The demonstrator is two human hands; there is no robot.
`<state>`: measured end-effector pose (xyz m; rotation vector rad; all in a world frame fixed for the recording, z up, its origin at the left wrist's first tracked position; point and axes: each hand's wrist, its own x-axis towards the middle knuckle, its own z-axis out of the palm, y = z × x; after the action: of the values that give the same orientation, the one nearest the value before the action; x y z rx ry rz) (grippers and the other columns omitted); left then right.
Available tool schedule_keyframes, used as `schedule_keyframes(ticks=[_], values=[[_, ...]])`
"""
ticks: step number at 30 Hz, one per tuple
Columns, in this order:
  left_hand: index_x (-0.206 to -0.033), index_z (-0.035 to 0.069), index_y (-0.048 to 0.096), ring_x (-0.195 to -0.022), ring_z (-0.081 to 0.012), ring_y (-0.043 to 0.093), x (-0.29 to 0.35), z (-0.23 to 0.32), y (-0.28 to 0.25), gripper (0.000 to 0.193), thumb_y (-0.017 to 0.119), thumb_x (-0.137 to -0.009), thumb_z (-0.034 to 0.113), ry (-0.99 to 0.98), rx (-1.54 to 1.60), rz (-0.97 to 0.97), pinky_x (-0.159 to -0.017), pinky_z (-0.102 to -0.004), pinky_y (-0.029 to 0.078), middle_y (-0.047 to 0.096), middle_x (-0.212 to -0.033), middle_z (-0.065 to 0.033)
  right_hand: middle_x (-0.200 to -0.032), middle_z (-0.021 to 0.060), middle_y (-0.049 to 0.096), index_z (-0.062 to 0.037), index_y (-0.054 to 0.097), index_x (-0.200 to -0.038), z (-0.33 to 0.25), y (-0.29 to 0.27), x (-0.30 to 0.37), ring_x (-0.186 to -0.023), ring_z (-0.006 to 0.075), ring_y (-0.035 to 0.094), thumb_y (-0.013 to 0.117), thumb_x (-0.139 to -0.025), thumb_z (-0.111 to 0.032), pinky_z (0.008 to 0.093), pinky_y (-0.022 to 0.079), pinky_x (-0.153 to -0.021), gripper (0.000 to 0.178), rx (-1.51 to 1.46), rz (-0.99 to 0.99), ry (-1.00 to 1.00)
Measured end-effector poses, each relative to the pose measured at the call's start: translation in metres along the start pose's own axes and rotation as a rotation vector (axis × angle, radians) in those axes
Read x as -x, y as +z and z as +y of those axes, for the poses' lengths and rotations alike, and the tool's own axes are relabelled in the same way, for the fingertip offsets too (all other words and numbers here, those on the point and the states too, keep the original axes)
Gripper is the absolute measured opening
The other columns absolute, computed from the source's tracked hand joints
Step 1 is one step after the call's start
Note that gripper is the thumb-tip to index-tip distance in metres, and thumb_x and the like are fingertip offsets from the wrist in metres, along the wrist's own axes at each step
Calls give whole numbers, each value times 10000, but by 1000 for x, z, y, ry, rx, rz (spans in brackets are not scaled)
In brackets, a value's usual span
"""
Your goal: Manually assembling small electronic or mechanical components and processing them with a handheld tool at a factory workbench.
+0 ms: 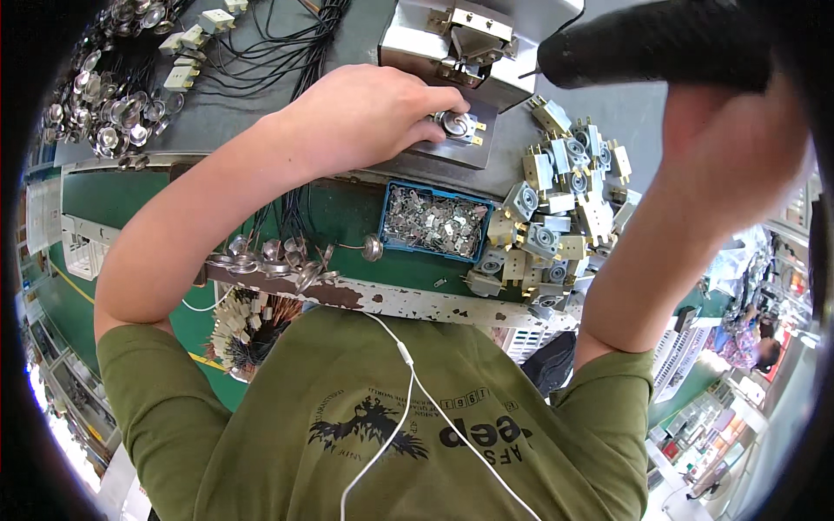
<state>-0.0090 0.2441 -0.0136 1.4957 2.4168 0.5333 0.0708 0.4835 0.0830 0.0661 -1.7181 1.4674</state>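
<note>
My left hand (373, 113) pinches a small switch-like part (455, 126) between thumb and fingers. It has a round silver disc and brass terminals, and it rests on a grey metal block (469, 154). My right hand (730, 156), blurred at the right edge, is closed round a thick black screwdriver-like tool (647, 45). A thin bit juts from its left end, up and to the right of the part and apart from it. Behind the block stands a metal fixture (476, 39) with a clamp-like head.
A blue tray (385, 227) of small metal pieces lies nearer me. Right of it are piled pale switch blocks (540, 241) with brass terminals. Wired silver discs (117, 117) and black cables (300, 52) fill the left. More wired discs (274, 259) hang at the bench edge (417, 300).
</note>
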Motion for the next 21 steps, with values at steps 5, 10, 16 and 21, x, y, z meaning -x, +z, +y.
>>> schedule_keyframes(ticks=[5, 10, 16, 21], values=[[-1263, 162, 658, -984, -320, 711, -1, -5, 4, 311, 652, -977, 283, 69, 1, 24, -816, -459, 568, 733, -1019, -113, -934, 156, 688, 66, 616, -1125, -18, 13, 7, -712, 185, 651, 696, -957, -124, 351, 545, -634, 266, -3, 19, -53], [-1279, 188, 655, -997, -314, 708, 3, -6, 2, 313, 636, -981, 285, 36, -11, 3, -826, -454, 569, 722, -1024, -110, -939, 141, 687, 44, 598, -1133, -23, 64, 15, -670, 160, 644, 695, -967, -149, 309, 540, -584, 273, -33, 35, -121], [-1320, 213, 638, -1002, -316, 705, -1, -4, 3, 344, 626, -986, 295, 12, 8, -56, -828, -455, 565, 708, -1014, -123, -933, 160, 690, 60, 619, -1064, -17, 90, 13, -623, 155, 630, 665, -976, -150, 291, 529, -552, 232, -72, 140, -107], [-1318, 215, 635, -1002, -314, 708, -1, -3, 2, 337, 620, -989, 280, 19, 5, -49, -822, -460, 564, 705, -1006, -120, -928, 174, 694, 71, 619, -1055, -13, 91, 16, -589, 166, 620, 665, -976, -138, 295, 521, -537, 228, -122, 172, -50]])
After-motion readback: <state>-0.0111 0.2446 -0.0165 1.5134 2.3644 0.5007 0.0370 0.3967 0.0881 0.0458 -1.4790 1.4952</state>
